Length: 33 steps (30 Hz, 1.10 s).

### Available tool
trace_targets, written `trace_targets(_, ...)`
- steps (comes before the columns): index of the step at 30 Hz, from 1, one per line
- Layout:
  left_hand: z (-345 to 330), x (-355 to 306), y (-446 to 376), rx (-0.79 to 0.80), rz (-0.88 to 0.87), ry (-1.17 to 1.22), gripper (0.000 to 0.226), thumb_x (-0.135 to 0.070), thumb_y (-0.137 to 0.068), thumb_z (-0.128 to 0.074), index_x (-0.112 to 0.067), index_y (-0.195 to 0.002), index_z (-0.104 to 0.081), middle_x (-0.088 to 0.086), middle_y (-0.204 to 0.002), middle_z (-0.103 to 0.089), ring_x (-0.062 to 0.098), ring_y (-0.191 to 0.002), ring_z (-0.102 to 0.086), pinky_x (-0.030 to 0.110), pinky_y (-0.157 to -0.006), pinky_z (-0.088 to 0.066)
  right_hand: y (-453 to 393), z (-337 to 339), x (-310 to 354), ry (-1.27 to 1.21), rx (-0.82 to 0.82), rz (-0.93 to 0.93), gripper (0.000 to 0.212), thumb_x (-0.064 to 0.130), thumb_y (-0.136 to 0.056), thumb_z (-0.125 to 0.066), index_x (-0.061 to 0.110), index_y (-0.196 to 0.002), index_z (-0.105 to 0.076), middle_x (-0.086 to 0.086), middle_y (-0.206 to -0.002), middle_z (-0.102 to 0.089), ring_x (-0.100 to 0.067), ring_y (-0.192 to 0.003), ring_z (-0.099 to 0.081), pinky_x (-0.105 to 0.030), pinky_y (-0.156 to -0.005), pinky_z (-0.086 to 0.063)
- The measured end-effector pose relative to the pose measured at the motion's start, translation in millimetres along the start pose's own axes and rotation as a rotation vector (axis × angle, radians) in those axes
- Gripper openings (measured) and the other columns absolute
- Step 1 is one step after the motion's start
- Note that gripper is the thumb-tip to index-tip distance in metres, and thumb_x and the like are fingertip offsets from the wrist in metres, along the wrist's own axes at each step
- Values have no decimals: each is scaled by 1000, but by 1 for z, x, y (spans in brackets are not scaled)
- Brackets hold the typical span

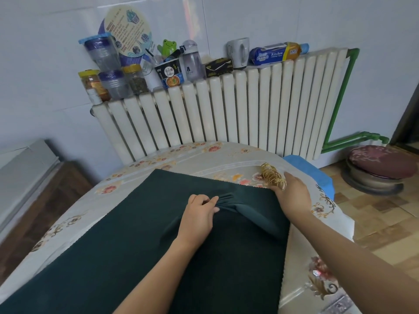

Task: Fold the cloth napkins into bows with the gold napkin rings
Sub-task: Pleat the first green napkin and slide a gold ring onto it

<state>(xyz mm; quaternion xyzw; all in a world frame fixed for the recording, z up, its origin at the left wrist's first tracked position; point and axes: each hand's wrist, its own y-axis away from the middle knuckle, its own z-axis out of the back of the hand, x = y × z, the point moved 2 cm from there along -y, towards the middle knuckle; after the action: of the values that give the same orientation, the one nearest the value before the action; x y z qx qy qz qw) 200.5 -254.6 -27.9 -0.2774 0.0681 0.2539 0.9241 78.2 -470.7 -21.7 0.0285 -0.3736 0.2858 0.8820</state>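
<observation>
The left hand (199, 214) pinches a gathered bunch of pleats at the middle of the folded dark green cloth napkin (256, 219), thumb and fingertips closed narrowly around the fabric so the folds stand up in a tight ridge. The right hand (292, 196) reaches to the far right, its fingers curled at the cluster of thin gold wire napkin rings (272, 176); whether it already holds one ring or only touches the pile I cannot tell, since the fingertips are hidden behind the wire.

The napkin lies on a wide dark green fabric mat (158, 241) spread over the table with the floral plastic cover (240, 159), and the rings sit on that cover just beyond the mat's far right corner.

The cloth looks soft and limp, light enough to lift with two fingers, and it will likely spring out of its pleats the instant the pinch loosens (green on green also makes the edges hard to read). The best hold is probably right where it is now, at the gathered waist. The rings look light, stiff and a little tangled, so picking a single one by its outer loop should free it cleanly.
</observation>
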Motion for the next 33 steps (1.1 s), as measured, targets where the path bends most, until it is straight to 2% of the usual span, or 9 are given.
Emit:
trace_targets(3, 10, -1, 8, -18, -5, -17, 31, -2, -79, -71, -3, -110, -69, 6, -82, -63, 24, -79, -54, 24, -65, -42, 11, 8, 7, -67, -23, 76, 48, 22, -91, -61, 8, -134, -47, -14, -132, -53, -30, -123, -47, -37, -102, -35)
trace_targets(7, 30, -2, 24, -53, 6, -21, 28, -4, -81, -68, -2, -109, -69, 8, -83, -63, 28, -80, -55, 29, -66, -48, 30, 22, 19, -140, -39, 175, 50, 23, -87, -65, 12, -134, -49, -9, -134, -52, -26, -124, -46, -35, -105, -34)
trace_targets(10, 48, -1, 39, -70, 65, -24, 28, -4, -84, -67, -2, -112, -68, 9, -87, -64, 29, -84, -54, 33, -69, -50, 54, 31, 31, -188, 22, 228, 54, 25, -82, -71, 16, -132, -52, -4, -134, -48, -22, -121, -47, -30, -104, -35)
trace_targets(12, 56, 2, 49, -72, 108, -26, 29, -5, -86, -65, -3, -115, -67, 9, -89, -63, 29, -88, -52, 33, -72, -48, 68, 32, 36, -238, 95, 251, 54, 28, -78, -74, 19, -128, -55, -3, -130, -51, -20, -114, -54, -32, -101, -43)
trace_targets(14, 67, 5, 64, -72, 156, -32, 29, -6, -87, -64, -3, -117, -66, 10, -90, -63, 29, -90, -51, 30, -74, -43, 90, 34, 40, -289, 163, 257, 53, 29, -76, -77, 21, -125, -58, -1, -123, -55, -15, -103, -58, -29, -93, -48)
trace_targets(17, 79, 8, 82, -62, 207, -43, 29, -7, -89, -62, -3, -118, -65, 12, -93, -63, 31, -93, -51, 29, -78, -41, 119, 36, 44, -310, 216, 273, 51, 32, -76, -76, 22, -123, -59, 4, -113, -56, -7, -93, -55, -20, -82, -43)
trace_targets(20, 93, 11, 102, -60, 273, -48, 30, -12, -93, -58, -5, -121, -63, 12, -100, -63, 29, -99, -48, 28, -82, -41, 147, 38, 49, -345, 263, 267, 47, 35, -77, -74, 25, -121, -60, 11, -103, -55, -2, -88, -54, -19, -79, -42)
trace_targets(25, 107, 18, 125, -79, 356, -46, 31, -15, -95, -55, -7, -124, -62, 9, -103, -62, 25, -102, -46, 21, -81, -34, 176, 36, 47, -380, 298, 238, 45, 36, -76, -75, 23, -117, -62, 14, -99, -57, 0, -88, -55, -17, -78, -41)
trace_targets(33, 118, 16, 142, -133, 425, 3, 30, -16, -95, -53, -8, -124, -62, 6, -104, -62, 21, -104, -44, 19, -80, -31, 207, 24, 49, -378, 366, 220, 51, 37, -76, -75, 21, -121, -60, 12, -105, -57, -5, -96, -54, -17, -82, -40)
